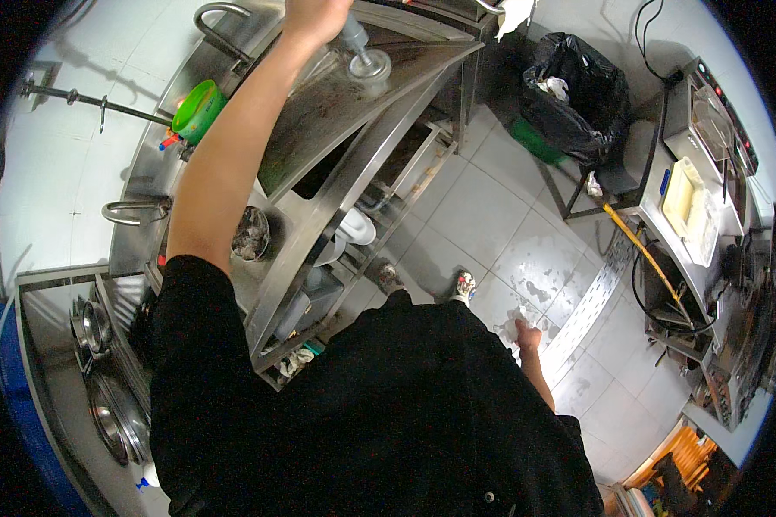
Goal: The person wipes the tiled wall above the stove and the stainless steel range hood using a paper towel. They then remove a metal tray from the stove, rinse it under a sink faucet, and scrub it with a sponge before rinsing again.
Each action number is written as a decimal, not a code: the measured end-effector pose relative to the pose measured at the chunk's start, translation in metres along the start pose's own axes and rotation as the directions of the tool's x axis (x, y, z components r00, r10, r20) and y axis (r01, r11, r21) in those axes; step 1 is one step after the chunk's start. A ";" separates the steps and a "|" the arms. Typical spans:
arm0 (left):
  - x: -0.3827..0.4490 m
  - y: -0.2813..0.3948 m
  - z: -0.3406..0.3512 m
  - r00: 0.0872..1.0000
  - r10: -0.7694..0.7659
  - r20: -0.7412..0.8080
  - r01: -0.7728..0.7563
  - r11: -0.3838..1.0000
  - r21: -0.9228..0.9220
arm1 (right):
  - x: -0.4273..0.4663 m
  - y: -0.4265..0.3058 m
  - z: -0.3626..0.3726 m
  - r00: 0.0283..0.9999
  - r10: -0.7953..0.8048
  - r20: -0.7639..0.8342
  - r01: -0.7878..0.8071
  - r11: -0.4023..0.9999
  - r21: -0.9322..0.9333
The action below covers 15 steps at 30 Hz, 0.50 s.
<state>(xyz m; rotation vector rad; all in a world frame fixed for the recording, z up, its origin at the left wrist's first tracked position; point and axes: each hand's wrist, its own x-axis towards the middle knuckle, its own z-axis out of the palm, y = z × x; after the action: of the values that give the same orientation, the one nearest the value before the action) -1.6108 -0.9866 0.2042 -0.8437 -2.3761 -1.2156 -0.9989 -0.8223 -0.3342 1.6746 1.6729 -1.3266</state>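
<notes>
My left arm reaches forward over a stainless steel sink counter. At the top edge my left hand (320, 16) is partly cut off by the frame. It appears wrapped around a grey tool with a round disc head (368, 64), which points down at a large, dark, stained metal sheet (336, 106). The disc's lower edge is blurred. This sheet lies tilted across the sink. Low at my side hangs my right hand (528, 337), over the wet tiled floor; a whitish patch shows by its fingers, and I cannot tell whether it holds anything.
A green tub (198, 113) and curved taps (139, 210) line the sink's back. Below my left arm stands a container of dark matter (251, 236). To the right are a black bin bag (575, 97), a yellow pole (646, 252) and a cream tray (684, 197). Metal bowls (107, 426) stand left.
</notes>
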 end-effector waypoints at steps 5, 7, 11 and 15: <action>0.031 -0.034 0.039 0.996 0.086 -0.036 -0.091 0.976 -0.198 | -0.044 -0.008 0.002 0.994 -0.022 -0.108 0.037 0.989 0.144; 0.040 -0.030 0.045 0.981 0.148 -0.124 -0.156 0.986 -0.062 | -0.051 -0.007 0.001 0.999 0.003 -0.049 0.004 0.988 0.155; 0.067 -0.052 0.034 0.992 0.129 0.002 -0.128 0.981 0.146 | -0.023 0.033 0.020 0.993 -0.025 -0.116 0.021 0.999 -0.042; 0.069 -0.102 -0.006 0.895 0.389 0.220 -0.434 0.638 0.636 | -0.029 0.024 0.019 0.992 -0.033 -0.124 0.028 0.999 -0.039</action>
<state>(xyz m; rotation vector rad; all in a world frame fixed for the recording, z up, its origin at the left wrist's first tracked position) -1.7287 -1.0136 0.1824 -1.0736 -2.2162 -0.1005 -0.9773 -0.8582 -0.3264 1.7488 1.7887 -1.2188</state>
